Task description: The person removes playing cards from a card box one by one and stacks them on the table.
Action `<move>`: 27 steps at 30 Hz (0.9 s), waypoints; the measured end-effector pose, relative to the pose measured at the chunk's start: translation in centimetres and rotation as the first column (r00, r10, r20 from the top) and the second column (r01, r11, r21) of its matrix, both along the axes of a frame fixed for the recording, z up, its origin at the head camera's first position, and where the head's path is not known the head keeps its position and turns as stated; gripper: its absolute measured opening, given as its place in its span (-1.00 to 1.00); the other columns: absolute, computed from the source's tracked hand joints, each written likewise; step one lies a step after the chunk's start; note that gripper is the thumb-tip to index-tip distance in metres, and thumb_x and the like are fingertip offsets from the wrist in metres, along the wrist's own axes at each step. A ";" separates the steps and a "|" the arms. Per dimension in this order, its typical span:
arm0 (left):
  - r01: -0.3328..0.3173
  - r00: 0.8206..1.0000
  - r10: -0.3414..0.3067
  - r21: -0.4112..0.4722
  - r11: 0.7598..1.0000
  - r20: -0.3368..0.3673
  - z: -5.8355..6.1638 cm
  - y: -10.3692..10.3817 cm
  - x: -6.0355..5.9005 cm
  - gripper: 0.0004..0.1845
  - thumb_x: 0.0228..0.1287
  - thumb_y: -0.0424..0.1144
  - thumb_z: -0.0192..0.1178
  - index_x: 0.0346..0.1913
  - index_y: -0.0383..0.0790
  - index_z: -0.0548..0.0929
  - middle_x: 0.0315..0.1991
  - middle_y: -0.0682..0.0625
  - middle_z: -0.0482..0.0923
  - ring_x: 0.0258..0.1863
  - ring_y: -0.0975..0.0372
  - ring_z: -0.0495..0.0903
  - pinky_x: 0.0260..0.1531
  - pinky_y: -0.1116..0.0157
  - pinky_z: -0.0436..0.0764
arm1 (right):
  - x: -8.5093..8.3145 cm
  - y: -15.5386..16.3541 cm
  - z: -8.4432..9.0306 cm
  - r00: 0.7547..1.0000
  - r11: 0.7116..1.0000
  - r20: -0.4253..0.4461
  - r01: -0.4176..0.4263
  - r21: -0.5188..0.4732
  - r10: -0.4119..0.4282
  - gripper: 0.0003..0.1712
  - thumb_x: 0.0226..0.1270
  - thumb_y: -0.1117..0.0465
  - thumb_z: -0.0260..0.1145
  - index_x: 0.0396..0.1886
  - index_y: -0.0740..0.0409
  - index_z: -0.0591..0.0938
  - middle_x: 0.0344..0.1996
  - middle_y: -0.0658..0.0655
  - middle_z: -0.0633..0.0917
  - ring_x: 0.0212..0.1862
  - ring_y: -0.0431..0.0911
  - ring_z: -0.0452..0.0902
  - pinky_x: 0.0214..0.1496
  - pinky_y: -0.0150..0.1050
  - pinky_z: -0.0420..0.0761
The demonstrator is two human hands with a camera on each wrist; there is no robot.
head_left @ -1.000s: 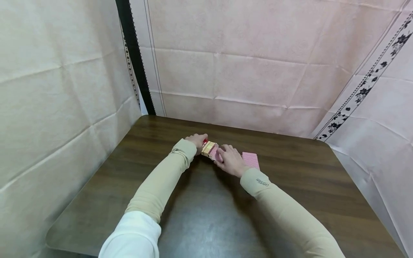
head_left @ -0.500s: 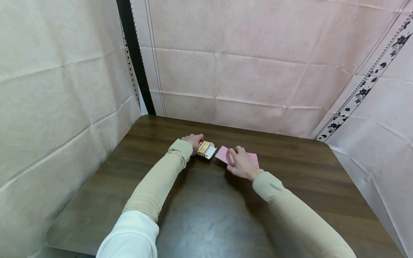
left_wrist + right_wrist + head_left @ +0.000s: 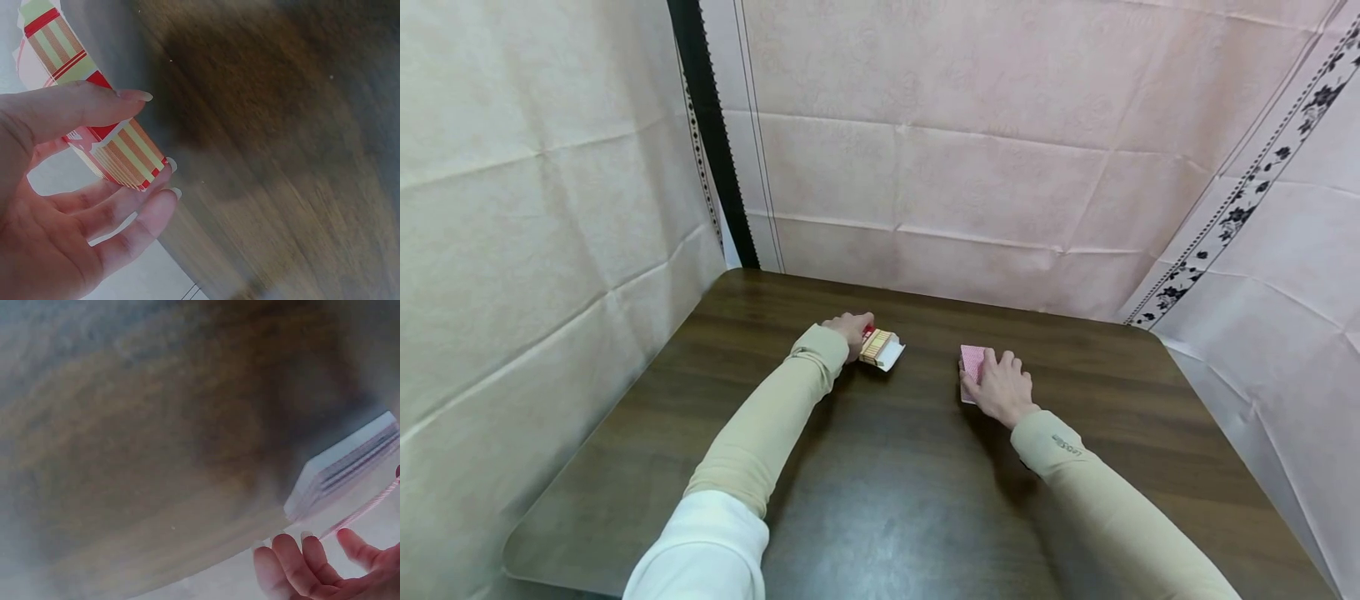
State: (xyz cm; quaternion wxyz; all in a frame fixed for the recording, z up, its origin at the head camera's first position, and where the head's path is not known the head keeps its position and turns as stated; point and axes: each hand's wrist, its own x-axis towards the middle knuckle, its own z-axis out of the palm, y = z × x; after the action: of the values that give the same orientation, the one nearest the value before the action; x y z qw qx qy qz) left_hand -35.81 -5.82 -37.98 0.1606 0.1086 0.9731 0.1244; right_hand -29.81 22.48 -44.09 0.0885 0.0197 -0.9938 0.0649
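Observation:
My left hand (image 3: 848,329) grips a red and yellow striped playing card box (image 3: 882,348), whose white open flap points right. In the left wrist view the thumb lies across the card box (image 3: 128,153) and the fingers support its other side. To the right, my right hand (image 3: 1007,390) holds pink-backed playing cards (image 3: 972,362) between thumb and fingers. In the right wrist view a thin bent pink portion (image 3: 369,508) lies between the fingertips, close to a thicker stack of cards (image 3: 347,469). How many cards are held cannot be seen.
Both hands work over the far part of a dark wooden table (image 3: 850,492). Pale creased cloth (image 3: 925,183) hangs behind it and at both sides. A black strip (image 3: 718,142) runs down at the back left corner.
My right hand has drawn the pink-backed cards away from the box and carried them right, to the other cards. The left hand shifted slightly left with the box, and its white flap now shows.

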 end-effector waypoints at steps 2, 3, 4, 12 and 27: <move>0.004 1.000 -0.004 0.002 1.000 -0.007 0.1 0.1 0.2 -0.36 0.10 -0.45 0.22 0.24 0.04 0.32 0.12 -0.16 0.43 -0.01 0.00 0.44 0.00 0.05 0.46 | 0.1 0.0 -0.2 1.000 1.000 0.021 0.016 -0.009 -0.016 -0.34 0.25 -0.23 0.12 -0.02 0.28 0.38 -0.15 0.43 0.46 -0.04 0.31 0.42 -0.12 0.21 0.46; 0.006 1.000 -0.006 0.002 1.000 -0.009 0.0 0.1 0.2 -0.37 0.10 -0.44 0.22 0.23 0.04 0.32 0.12 -0.17 0.43 -0.01 0.00 0.44 0.00 0.05 0.46 | 0.1 0.0 -0.3 0.999 1.000 0.032 0.021 -0.012 -0.021 -0.34 0.25 -0.24 0.10 -0.03 0.28 0.39 -0.16 0.43 0.46 -0.05 0.31 0.42 -0.12 0.21 0.46; 0.010 1.000 -0.010 0.002 1.000 -0.011 0.0 0.2 0.2 -0.37 0.10 -0.44 0.22 0.23 0.04 0.32 0.11 -0.17 0.43 -0.01 0.00 0.44 0.01 0.05 0.46 | 0.1 -0.1 -0.3 0.999 1.000 0.042 0.024 -0.015 -0.024 -0.34 0.26 -0.24 0.10 -0.04 0.29 0.39 -0.16 0.43 0.46 -0.05 0.31 0.43 -0.13 0.21 0.46; 0.032 0.999 -0.033 -0.030 0.999 -0.036 -0.8 0.6 -0.7 -0.40 0.10 -0.45 0.20 0.19 0.06 0.35 0.10 -0.16 0.44 0.00 0.01 0.43 0.02 0.04 0.46 | -0.5 -0.1 0.1 0.993 0.999 0.111 0.039 0.003 -0.039 -0.13 0.28 -0.39 0.03 0.13 0.33 0.32 -0.08 0.48 0.41 -0.07 0.33 0.43 -0.24 0.21 0.53; 0.325 0.889 -0.403 -0.322 0.889 -0.215 -2.4 2.7 -1.2 -0.42 0.40 -0.34 0.05 0.39 0.17 0.24 0.31 -0.14 0.30 0.21 -0.02 0.44 0.14 0.00 0.49 | -3.4 -1.7 0.7 0.979 0.995 0.201 0.018 0.101 -0.038 -0.37 0.31 -0.14 0.05 0.18 0.21 0.45 -0.01 0.49 0.48 0.01 0.34 0.44 -0.12 0.21 0.53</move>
State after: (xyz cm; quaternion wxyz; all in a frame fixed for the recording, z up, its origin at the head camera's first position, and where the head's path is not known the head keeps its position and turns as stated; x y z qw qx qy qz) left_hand -37.06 -3.16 -40.41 0.0576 0.2836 0.9552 -0.0623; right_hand -33.22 20.82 -43.37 -0.0134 0.0031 -0.9998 0.0164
